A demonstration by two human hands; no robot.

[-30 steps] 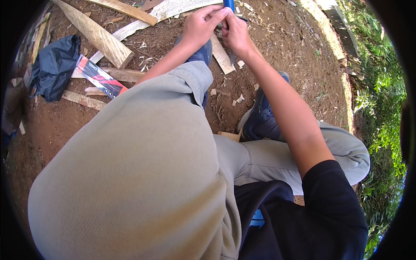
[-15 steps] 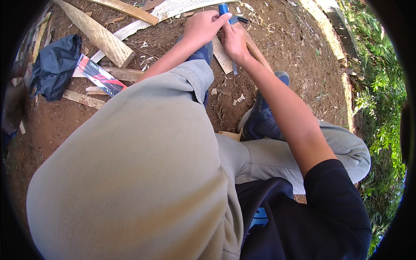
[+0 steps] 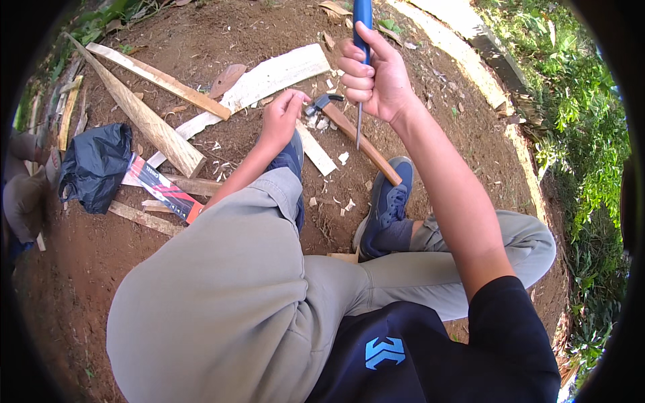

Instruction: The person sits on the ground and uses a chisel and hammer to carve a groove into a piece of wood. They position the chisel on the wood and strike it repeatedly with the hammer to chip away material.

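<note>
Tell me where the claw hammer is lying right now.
In the head view the claw hammer lies on the dirt at upper centre, between the left hand and the right hand, handle toward the blue shoe.

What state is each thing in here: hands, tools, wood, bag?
Right hand: raised, grip shut on blue-handled knife.
Blue-handled knife: upright, blade pointing down.
Left hand: down by the wood chips; what it holds cannot be told.
Wooden-handled claw hammer: lying on the soil, unheld.
Long pale wooden plank: lying flat.
Black plastic bag: crumpled on the ground.
</note>
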